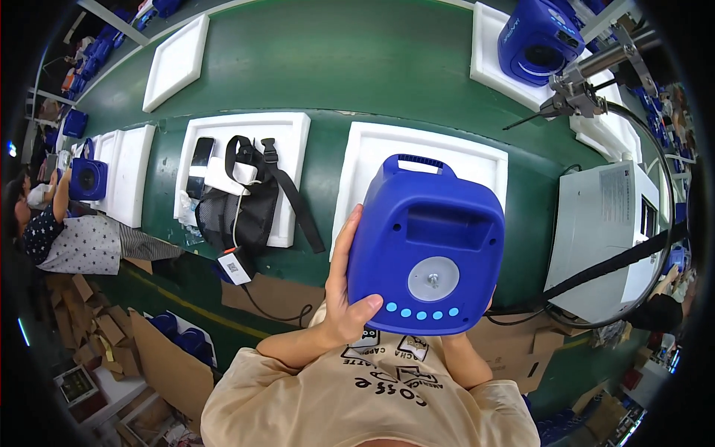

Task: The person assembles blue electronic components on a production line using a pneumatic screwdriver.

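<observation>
Blue housing: held over the near edge of the green tabletop [339,100], in front of the torso; contact with the foam beneath cannot be told. Blue housing [426,246] slightly tilted, recess, clear disc [433,279] and row of light-blue buttons [422,315] facing up.
Left hand: [348,313] closed on the housing's left side, thumb on the face by the end button, fingers along the side wall.
Right hand: [491,299] mostly hidden by the housing's right side; grip cannot be told.
Slip risk: smooth plastic is likely to slide if the left thumb is eased; past the near edge, a drop to the floor could be caused.
Press risk: disc or buttons could be marked or pushed in by a shifted thumb.
Foam tray: white foam tray [372,141] under and behind the housing, at the near edge.
Left of it: second foam tray [294,134] with black bag [249,216] and phone [201,153]; white adapter [234,267] hung over the near edge, its cord snaggable by a sleeve.
Right of it: grey-white machine [596,231] near the right end; metal tool arm [573,93] above, where a raised housing could be knocked.
Far right corner: another blue unit [540,48] on foam.
</observation>
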`<action>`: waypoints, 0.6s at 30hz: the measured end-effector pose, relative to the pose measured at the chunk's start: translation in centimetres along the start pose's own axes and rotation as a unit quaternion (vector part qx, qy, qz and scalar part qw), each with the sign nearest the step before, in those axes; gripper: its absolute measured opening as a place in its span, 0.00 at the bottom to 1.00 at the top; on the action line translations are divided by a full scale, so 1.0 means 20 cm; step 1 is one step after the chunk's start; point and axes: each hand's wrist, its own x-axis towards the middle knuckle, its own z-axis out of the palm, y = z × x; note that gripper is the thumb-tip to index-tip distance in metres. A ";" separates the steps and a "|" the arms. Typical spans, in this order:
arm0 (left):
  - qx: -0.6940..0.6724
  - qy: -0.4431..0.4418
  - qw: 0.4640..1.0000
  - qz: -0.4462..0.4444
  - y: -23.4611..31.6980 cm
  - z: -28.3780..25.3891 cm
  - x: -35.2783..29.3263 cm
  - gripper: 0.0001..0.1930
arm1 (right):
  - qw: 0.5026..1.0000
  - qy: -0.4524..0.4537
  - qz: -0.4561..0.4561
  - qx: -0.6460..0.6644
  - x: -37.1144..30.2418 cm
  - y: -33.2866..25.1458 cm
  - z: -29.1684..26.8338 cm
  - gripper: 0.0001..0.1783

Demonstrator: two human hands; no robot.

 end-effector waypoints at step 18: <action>0.008 0.002 1.000 0.016 -0.01 -0.03 0.03 0.52 | 0.996 -0.059 0.060 0.042 -0.02 -0.02 -0.02 0.42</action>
